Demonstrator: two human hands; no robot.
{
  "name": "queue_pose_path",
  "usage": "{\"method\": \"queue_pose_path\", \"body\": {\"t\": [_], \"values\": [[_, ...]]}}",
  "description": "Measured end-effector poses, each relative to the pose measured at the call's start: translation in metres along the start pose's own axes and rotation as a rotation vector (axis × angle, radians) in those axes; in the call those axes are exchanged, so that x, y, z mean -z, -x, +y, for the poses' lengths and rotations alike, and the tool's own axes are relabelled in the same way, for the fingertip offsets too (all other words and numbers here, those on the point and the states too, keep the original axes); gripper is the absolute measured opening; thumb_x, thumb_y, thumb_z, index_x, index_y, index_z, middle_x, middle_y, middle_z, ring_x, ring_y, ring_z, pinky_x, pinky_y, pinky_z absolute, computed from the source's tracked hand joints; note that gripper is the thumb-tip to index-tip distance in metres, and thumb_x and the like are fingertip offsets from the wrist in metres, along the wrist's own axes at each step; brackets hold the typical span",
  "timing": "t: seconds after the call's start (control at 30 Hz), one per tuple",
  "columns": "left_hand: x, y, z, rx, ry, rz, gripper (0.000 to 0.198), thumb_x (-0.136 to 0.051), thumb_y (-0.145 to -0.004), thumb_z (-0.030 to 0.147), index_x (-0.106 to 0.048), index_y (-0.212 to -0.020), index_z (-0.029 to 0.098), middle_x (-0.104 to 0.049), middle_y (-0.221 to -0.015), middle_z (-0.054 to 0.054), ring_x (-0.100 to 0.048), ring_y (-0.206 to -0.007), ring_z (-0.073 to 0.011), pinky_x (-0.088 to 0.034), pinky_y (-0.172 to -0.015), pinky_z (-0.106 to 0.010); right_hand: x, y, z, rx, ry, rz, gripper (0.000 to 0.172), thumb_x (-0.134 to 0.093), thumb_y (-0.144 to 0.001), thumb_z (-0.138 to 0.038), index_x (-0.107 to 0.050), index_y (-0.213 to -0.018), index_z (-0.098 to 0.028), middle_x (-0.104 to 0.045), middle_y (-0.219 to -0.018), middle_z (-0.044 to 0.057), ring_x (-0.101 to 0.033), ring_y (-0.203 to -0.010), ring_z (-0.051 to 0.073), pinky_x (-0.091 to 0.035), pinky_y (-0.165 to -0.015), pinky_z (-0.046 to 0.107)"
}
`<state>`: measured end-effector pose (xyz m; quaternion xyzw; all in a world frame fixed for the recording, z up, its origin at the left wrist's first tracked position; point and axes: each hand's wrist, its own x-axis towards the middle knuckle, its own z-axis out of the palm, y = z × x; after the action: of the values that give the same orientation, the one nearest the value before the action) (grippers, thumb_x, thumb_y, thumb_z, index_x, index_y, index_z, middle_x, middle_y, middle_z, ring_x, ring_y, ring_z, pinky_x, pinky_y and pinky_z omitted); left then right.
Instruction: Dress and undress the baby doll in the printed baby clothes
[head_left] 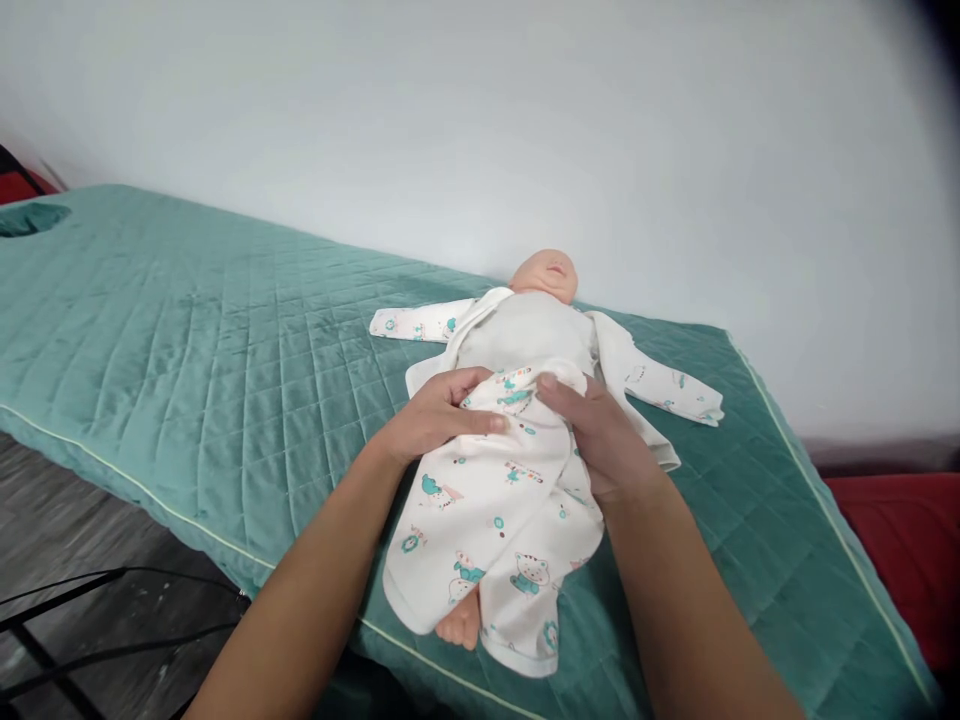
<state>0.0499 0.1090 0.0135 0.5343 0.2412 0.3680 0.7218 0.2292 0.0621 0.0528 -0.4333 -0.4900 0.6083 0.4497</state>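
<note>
A baby doll (545, 275) lies on its back on a teal quilted bed (225, 370), head toward the wall. It wears a white printed romper (487, 500) that lies open over its grey torso, sleeves spread to both sides. One bare foot (461, 625) sticks out at the bottom. My left hand (435, 412) grips the romper's fabric at the doll's waist from the left, fingers curled over it. My right hand (600, 430) holds the same fabric from the right, thumb on top.
A white wall (525, 120) rises right behind the bed. The bed's front edge runs diagonally, with dark floor and black cables (90, 620) below at left. Something red (907, 550) stands at the right, past the bed's end.
</note>
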Motion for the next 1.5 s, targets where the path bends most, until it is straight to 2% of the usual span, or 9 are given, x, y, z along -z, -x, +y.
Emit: {"method": "queue_pose_path", "body": {"t": [0.13,0.23,0.5,0.63,0.83,1.07,1.23,1.37,1.5], "values": [[-0.007,0.004,-0.004,-0.136,0.175,0.132,0.029,-0.082,-0.070,0.036,-0.064,-0.083,0.017,-0.060,-0.072,0.002,-0.053,-0.062,-0.0100,-0.041,-0.060,-0.022,0.004,0.007,-0.007,-0.091,0.177,-0.139,0.046,-0.083,-0.068,-0.035,-0.069,-0.111,-0.022,-0.074,-0.101,0.005,-0.069,-0.090,0.025,-0.055,-0.073,0.034],[-0.021,0.016,0.001,-0.159,0.237,0.182,0.027,-0.079,-0.073,0.035,-0.063,-0.084,0.017,-0.059,-0.072,0.002,-0.052,-0.063,-0.0090,-0.041,-0.060,-0.020,0.006,0.013,-0.012,-0.158,0.348,-0.193,0.035,-0.081,-0.071,-0.035,-0.073,-0.102,-0.021,-0.075,-0.095,0.003,-0.069,-0.083,0.023,-0.054,-0.068,0.031],[-0.062,0.061,0.024,0.033,0.364,0.247,0.020,-0.071,-0.083,0.032,-0.064,-0.090,0.015,-0.061,-0.075,0.000,-0.056,-0.062,-0.0084,-0.045,-0.061,-0.020,0.004,0.015,-0.001,0.016,0.056,-0.149,0.041,-0.079,-0.072,-0.037,-0.070,-0.107,-0.018,-0.074,-0.097,0.005,-0.068,-0.091,0.023,-0.053,-0.078,0.034],[-0.074,0.080,0.027,0.053,0.437,0.260,0.022,-0.072,-0.082,0.028,-0.066,-0.098,0.014,-0.066,-0.081,-0.004,-0.061,-0.067,-0.0120,-0.049,-0.066,-0.022,-0.001,0.015,-0.003,0.058,0.280,-0.175,0.033,-0.074,-0.076,-0.040,-0.071,-0.100,-0.018,-0.073,-0.094,0.004,-0.066,-0.087,0.021,-0.050,-0.075,0.031],[-0.095,0.122,0.014,0.227,0.440,0.410,0.026,-0.073,-0.079,0.035,-0.066,-0.084,0.011,-0.056,-0.065,-0.002,-0.047,-0.048,-0.0092,-0.037,-0.042,-0.022,-0.009,0.013,-0.007,0.140,0.636,-0.277,0.024,-0.074,-0.072,-0.038,-0.070,-0.083,-0.017,-0.070,-0.084,0.002,-0.062,-0.080,0.019,-0.046,-0.072,0.029],[-0.093,0.124,0.011,0.265,0.310,0.286,0.030,-0.076,-0.076,0.038,-0.066,-0.087,0.013,-0.055,-0.066,-0.001,-0.045,-0.049,-0.0071,-0.031,-0.041,-0.019,-0.011,0.016,-0.009,0.131,0.684,-0.328,0.013,-0.069,-0.073,-0.029,-0.068,-0.080,-0.018,-0.069,-0.078,0.000,-0.061,-0.076,0.017,-0.045,-0.068,0.028],[-0.089,0.122,0.006,0.249,0.311,0.381,0.034,-0.072,-0.078,0.049,-0.063,-0.081,0.016,-0.051,-0.057,0.002,-0.041,-0.042,-0.0073,-0.027,-0.038,-0.020,-0.015,0.018,-0.009,0.126,0.714,-0.383,0.016,-0.068,-0.077,-0.035,-0.066,-0.076,-0.019,-0.067,-0.076,-0.001,-0.059,-0.072,0.017,-0.043,-0.064,0.028],[-0.099,0.130,0.015,0.169,0.451,0.439,0.031,-0.070,-0.081,0.044,-0.070,-0.094,0.016,-0.062,-0.066,-0.002,-0.053,-0.051,-0.0113,-0.039,-0.049,-0.023,-0.015,0.018,-0.004,0.106,0.716,-0.358,0.026,-0.072,-0.074,-0.044,-0.063,-0.073,-0.019,-0.066,-0.073,-0.001,-0.058,-0.070,0.016,-0.042,-0.061,0.027],[-0.124,0.145,0.020,0.085,0.646,0.536,0.027,-0.068,-0.085,0.033,-0.071,-0.106,0.018,-0.072,-0.090,-0.008,-0.067,-0.082,-0.0214,-0.051,-0.071,-0.029,-0.013,0.015,0.000,0.122,0.812,-0.391,0.025,-0.072,-0.074,-0.042,-0.065,-0.073,-0.018,-0.066,-0.071,-0.001,-0.058,-0.071,0.017,-0.040,-0.061,0.026]]}}
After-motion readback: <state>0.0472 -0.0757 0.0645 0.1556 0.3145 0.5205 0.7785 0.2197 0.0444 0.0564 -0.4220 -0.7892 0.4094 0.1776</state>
